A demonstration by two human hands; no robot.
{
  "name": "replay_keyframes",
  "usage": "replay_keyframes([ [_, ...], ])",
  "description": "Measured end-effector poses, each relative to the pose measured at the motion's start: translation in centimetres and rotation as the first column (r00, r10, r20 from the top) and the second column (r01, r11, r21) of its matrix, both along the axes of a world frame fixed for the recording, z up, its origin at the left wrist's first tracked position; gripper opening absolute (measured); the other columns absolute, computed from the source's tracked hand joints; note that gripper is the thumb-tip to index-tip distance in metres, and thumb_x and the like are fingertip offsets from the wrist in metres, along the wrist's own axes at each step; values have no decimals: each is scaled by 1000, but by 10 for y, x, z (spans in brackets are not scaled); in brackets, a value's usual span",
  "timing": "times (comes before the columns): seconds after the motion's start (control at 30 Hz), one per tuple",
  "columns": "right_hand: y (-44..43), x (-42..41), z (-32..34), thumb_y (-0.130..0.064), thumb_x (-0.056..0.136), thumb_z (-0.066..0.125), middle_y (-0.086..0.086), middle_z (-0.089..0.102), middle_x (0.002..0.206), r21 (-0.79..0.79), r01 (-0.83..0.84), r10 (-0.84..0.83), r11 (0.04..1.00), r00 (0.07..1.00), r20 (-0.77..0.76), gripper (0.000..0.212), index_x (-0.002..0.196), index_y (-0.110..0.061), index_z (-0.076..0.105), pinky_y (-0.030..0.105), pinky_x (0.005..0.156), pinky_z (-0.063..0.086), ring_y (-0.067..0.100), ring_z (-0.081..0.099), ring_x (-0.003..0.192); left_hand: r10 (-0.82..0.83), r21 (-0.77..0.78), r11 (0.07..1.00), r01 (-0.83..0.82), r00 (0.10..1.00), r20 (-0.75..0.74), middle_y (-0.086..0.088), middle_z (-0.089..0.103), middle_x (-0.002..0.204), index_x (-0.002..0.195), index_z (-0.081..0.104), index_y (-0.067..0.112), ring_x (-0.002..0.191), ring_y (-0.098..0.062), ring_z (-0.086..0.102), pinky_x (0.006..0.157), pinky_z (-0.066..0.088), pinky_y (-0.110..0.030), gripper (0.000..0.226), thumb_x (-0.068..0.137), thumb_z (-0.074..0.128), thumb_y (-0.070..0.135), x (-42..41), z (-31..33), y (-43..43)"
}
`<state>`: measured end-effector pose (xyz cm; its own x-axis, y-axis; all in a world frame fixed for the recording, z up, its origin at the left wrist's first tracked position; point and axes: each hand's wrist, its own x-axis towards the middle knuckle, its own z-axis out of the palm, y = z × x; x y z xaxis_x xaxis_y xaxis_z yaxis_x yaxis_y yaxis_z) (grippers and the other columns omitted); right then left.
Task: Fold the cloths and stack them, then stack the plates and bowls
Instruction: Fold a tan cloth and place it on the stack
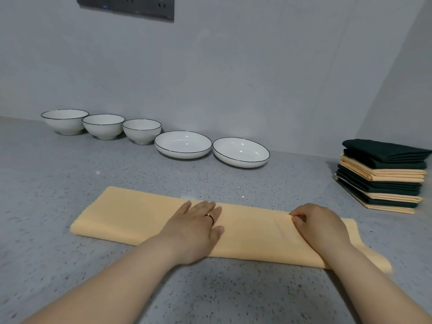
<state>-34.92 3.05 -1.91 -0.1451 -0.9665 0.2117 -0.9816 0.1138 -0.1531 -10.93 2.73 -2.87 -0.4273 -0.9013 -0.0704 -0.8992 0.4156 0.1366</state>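
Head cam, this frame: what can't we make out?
Right hand: head view, fingertips tucked into a fold of the yellow cloth.
Cloth's near right corner: motion-blurred.
Folded stack: cloth count unclear, far side self-hidden.
Socket panel: cut by top edge.

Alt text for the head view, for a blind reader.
On a grey counter, the left hand presses flat on a folded yellow cloth while the right hand pinches a fold near its right end. Behind stand three bowls and two plates, unstacked; a stack of folded cloths sits right.
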Motion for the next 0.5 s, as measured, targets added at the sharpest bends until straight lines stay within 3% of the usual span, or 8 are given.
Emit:
replay_keyframes([
  [0.13,-1,1,-3,-20,95,43,-4,60,121,-16,12,-11,1000,1000,14,27,111,-22,65,24,86,39,15,54,109,13,38,999,-14,1000,23,4,-7,157,149,1,19,144,-7,-10,116,-9,-28,55,100,16,38,0,-4,-2],
  [0.33,1,6,-6,-13,96,37,1,58,125,-15,-1,0,1000,999,-44,32,118,-17,60,22,96,29,18,50,115,24,39,999,-25,1000,11,2,-8,157,149,0,19,144,-8,-10,116,-8,-28,56,100,18,38,-2,-4,-1],
  [0.4,3,21,-3,-11,97,33,6,47,139,-16,-50,49,999,996,-74,37,130,-15,50,22,107,20,17,41,129,23,41,999,-23,1000,12,2,-8,157,149,1,19,144,-8,-9,116,-7,-29,55,100,18,38,-2,-3,0],
  [0.5,10,69,-2,-17,100,27,3,19,155,74,-252,250,965,968,29,44,144,-18,28,20,114,8,12,19,142,24,35,999,-24,1000,3,2,-7,157,149,2,19,144,-8,-8,117,-6,-29,54,100,17,35,-3,-4,-1],
])
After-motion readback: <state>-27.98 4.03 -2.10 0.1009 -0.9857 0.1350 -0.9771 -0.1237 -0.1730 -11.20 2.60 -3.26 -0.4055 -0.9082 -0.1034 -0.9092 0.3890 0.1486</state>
